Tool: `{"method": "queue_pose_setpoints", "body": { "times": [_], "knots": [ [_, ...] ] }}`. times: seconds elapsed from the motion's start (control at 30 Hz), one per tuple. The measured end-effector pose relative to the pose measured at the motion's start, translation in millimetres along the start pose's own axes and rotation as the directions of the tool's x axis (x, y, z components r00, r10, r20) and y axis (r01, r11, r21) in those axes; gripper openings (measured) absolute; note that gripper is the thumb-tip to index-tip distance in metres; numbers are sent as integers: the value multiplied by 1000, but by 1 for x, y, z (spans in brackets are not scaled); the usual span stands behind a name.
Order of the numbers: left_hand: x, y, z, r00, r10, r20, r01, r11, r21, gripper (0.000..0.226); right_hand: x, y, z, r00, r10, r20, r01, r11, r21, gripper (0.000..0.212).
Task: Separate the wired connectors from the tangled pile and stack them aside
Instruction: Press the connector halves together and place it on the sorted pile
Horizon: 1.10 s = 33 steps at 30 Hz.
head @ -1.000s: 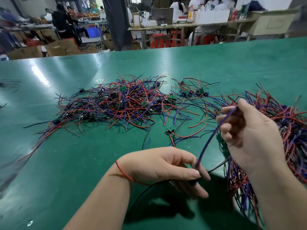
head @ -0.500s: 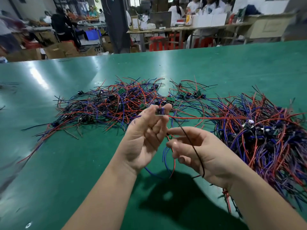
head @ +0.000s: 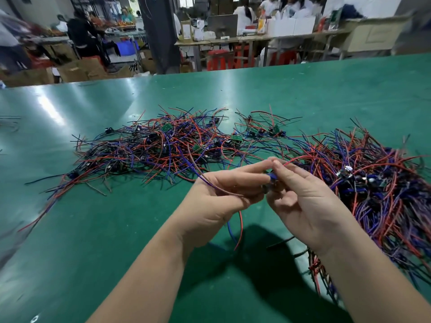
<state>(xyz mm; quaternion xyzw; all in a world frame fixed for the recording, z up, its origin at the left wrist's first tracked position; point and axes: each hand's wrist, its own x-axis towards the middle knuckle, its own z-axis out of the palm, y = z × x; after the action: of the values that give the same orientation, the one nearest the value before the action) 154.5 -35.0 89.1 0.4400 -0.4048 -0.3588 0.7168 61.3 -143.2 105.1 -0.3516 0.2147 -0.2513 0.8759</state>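
Observation:
A tangled pile of red, blue and black wired connectors with small green boards spreads across the middle of the green table. A second, denser heap lies at the right. Above the table in front of me, my left hand and my right hand meet fingertip to fingertip around one small dark blue wired connector. My left hand grips its wires, which trail out to the left and hang down red and blue below. My right hand pinches the connector end.
A few stray black wires lie at the far left edge. Beyond the table's far edge stand cardboard boxes, work benches and several people. Bare green surface shows near me on the left.
My hands have come together and shifted right; the right hand, which held a black wire lower down, now pinches the connector that the left hand held up.

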Motion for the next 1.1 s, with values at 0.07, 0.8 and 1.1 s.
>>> {"method": "queue_pose_setpoints", "body": {
  "times": [0.07,0.8,1.1],
  "knots": [
    [-2,3,-6,996,-17,84,13,999,44,46,-1,0,-2,999,-28,18,29,999,-46,16],
    [-5,5,-9,952,-280,-120,298,939,171,16,-9,4,-1,984,-176,33,177,922,-346,12],
    [-8,8,-12,916,-389,101,371,915,159,4,-9,-4,-2,985,-171,12,166,934,-316,16]
  ]
}}
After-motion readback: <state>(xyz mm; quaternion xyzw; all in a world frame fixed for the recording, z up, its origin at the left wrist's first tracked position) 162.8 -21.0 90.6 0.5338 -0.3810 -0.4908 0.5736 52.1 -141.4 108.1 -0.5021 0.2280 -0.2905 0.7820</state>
